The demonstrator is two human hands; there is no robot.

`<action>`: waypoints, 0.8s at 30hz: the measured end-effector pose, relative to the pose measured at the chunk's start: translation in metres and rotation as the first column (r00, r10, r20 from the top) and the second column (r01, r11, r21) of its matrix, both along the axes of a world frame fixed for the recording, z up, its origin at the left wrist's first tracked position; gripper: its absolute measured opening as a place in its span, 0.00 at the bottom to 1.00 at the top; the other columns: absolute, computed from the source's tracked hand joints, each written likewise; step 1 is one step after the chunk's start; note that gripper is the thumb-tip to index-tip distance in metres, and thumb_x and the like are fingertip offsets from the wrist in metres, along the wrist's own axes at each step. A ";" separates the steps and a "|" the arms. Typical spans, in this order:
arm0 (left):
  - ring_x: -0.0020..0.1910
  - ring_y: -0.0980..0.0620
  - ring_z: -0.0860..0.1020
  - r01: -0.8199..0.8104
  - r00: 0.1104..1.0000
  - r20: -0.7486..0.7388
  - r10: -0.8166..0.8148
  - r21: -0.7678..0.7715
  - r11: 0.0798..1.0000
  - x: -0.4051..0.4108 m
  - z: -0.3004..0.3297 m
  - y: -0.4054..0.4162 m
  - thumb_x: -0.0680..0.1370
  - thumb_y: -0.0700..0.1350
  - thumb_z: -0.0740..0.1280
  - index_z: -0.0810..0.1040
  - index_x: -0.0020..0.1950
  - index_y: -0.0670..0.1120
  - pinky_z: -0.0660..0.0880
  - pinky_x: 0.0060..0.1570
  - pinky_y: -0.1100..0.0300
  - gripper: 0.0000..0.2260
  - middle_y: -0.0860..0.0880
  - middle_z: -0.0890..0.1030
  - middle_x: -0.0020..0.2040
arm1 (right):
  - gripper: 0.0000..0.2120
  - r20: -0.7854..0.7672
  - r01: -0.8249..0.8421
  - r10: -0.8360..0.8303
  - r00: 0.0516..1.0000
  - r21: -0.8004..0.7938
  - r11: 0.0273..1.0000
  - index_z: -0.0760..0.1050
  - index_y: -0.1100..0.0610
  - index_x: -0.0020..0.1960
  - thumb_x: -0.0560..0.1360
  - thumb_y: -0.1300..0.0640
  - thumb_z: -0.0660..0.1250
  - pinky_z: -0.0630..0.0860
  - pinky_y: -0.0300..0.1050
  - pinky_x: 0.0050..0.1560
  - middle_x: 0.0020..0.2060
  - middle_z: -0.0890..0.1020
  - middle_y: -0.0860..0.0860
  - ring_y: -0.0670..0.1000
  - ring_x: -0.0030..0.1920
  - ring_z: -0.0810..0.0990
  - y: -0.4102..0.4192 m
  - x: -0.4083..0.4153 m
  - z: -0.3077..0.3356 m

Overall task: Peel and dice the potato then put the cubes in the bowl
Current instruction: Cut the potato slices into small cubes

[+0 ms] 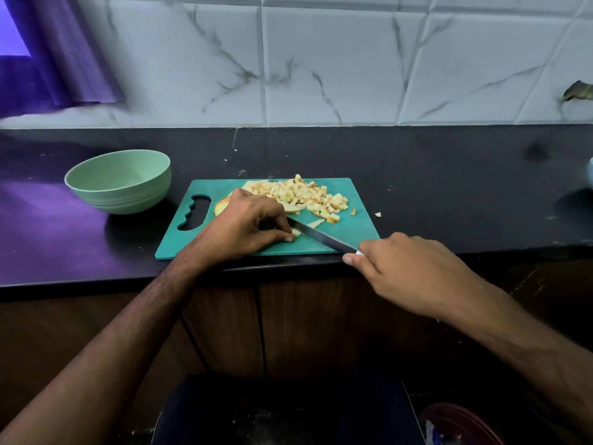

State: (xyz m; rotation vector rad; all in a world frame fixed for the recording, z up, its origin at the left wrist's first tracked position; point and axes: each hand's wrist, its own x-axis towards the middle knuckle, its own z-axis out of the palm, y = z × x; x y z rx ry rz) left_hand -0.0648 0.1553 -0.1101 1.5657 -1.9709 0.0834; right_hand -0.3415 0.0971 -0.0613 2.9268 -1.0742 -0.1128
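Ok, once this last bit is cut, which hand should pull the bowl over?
Left. The left hand is nearer the green bowl and only pinches a potato piece; the right hand grips the knife.

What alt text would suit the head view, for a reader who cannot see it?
On a green cutting board, the right hand slices with a knife a potato piece pinned by the left hand. A pile of potato cubes lies behind; an empty green bowl sits left.
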 end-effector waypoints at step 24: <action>0.45 0.57 0.80 -0.016 0.997 -0.075 0.016 0.004 1.000 -0.009 0.005 0.007 0.74 0.51 0.78 0.73 0.47 0.55 0.66 0.61 0.56 0.13 0.59 0.81 0.41 | 0.21 0.011 0.012 -0.012 1.000 0.007 1.000 0.64 0.47 0.40 0.84 0.37 0.46 0.68 0.43 0.34 0.38 0.73 0.45 0.44 0.35 0.73 0.008 -0.003 -0.002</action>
